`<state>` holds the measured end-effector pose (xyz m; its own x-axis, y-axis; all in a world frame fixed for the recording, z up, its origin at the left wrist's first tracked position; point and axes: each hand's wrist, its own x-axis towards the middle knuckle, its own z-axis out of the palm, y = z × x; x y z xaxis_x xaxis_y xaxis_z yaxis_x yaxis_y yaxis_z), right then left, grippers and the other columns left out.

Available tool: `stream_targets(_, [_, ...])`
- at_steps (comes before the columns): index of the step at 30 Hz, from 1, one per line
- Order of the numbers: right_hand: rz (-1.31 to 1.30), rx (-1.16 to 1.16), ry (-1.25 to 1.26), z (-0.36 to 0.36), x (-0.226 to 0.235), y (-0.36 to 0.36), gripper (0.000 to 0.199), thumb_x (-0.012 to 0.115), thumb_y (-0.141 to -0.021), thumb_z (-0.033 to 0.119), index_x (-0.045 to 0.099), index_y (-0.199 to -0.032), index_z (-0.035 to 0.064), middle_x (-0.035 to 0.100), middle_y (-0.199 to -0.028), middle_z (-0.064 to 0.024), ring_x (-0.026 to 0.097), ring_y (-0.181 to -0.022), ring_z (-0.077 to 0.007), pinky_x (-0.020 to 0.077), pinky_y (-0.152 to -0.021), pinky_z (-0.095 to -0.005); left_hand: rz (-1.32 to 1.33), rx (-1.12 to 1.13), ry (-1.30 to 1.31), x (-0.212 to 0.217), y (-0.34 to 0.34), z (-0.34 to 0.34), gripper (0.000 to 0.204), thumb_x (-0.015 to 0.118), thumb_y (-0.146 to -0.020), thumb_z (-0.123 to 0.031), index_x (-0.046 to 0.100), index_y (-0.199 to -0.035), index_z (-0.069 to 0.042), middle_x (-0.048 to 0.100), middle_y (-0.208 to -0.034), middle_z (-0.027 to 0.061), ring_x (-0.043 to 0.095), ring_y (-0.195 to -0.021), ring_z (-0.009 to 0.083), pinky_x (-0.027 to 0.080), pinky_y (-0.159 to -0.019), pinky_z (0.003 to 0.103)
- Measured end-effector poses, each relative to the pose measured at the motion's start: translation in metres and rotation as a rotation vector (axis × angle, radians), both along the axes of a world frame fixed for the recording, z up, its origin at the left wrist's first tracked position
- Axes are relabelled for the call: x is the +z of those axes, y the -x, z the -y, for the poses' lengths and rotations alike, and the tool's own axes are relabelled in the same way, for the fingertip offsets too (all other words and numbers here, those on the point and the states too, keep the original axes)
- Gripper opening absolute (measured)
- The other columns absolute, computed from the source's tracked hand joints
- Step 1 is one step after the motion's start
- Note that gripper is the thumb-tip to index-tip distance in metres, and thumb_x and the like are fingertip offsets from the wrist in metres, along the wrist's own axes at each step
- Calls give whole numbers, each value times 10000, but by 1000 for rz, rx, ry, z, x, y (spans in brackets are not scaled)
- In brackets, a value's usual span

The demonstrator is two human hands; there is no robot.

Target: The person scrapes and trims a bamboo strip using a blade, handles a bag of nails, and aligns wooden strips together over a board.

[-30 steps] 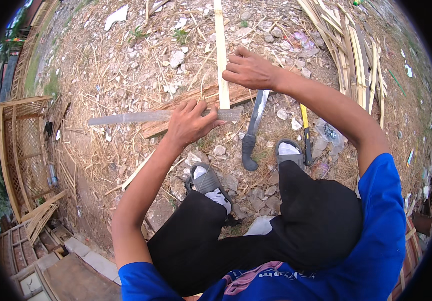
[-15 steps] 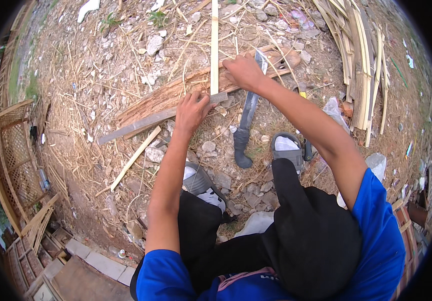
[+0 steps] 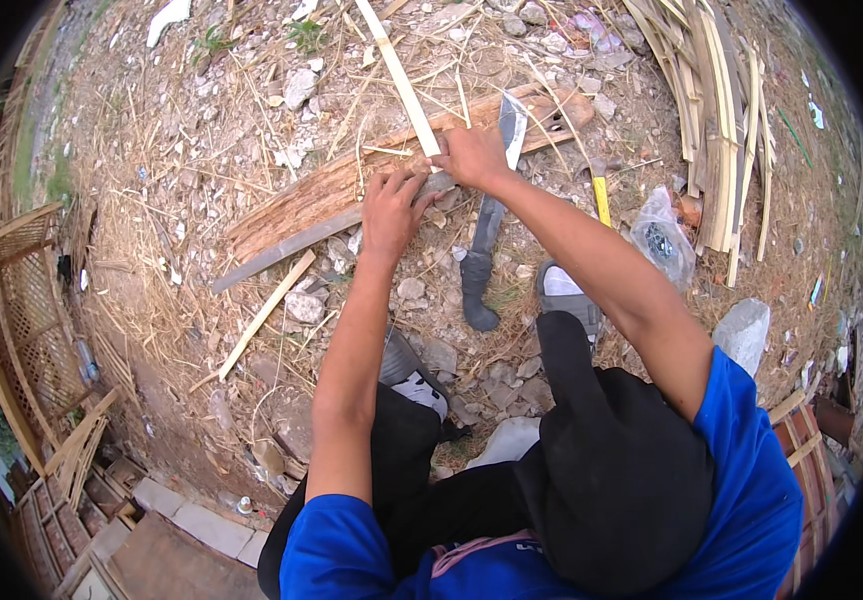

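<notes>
My left hand (image 3: 391, 212) is closed over a flat grey metal-looking bar (image 3: 286, 254), its fingertips beside the near end of a pale wooden strip (image 3: 396, 75). Right next to it, my right hand (image 3: 473, 160) pinches that strip close to the same end. The strip runs away from me, leaning left, across a weathered, splintered board (image 3: 296, 205) on the ground. Along the board's near edge lies the grey bar. A machete (image 3: 489, 215) with a dark wrapped handle rests partly under my right wrist, its blade tip pointing away.
A hammer (image 3: 601, 198) with a yellow handle and a clear plastic bag (image 3: 663, 240) of small dark pieces lie to the right. Beyond them is a pile of long wooden strips (image 3: 716, 130). A short pale strip (image 3: 266, 318) lies left, and a lattice frame (image 3: 26, 310) stands far left.
My right hand has moved left and nearer, beside my left. The strip's far end has swung left. The grey bar has shifted slightly right. The hammer has come into fuller view.
</notes>
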<state>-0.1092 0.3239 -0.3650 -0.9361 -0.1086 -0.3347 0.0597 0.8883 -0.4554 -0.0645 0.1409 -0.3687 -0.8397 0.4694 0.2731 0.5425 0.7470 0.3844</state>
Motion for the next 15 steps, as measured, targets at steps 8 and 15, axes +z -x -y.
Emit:
stream_targets(8, [78, -94, 1, -4, -10, 13, 365, 785, -723, 449, 728, -892, 131, 722, -926, -121, 693, -911, -301, 493, -814, -422, -65, -8, 46, -7, 8, 2, 374, 772, -762, -236, 718, -1124, -161, 624, -924, 41, 542, -858, 254, 485, -756, 371])
stream_targets(15, [49, -88, 0, -9, -3, 20, 394, 793, -701, 493, 737, -864, 139, 723, -836, -97, 701, -858, -273, 510, -776, -410, -95, -32, 73, -9, 13, 6, 336, 743, -789, -308, 722, -1105, -195, 628, -942, 47, 550, -837, 251, 482, -717, 367])
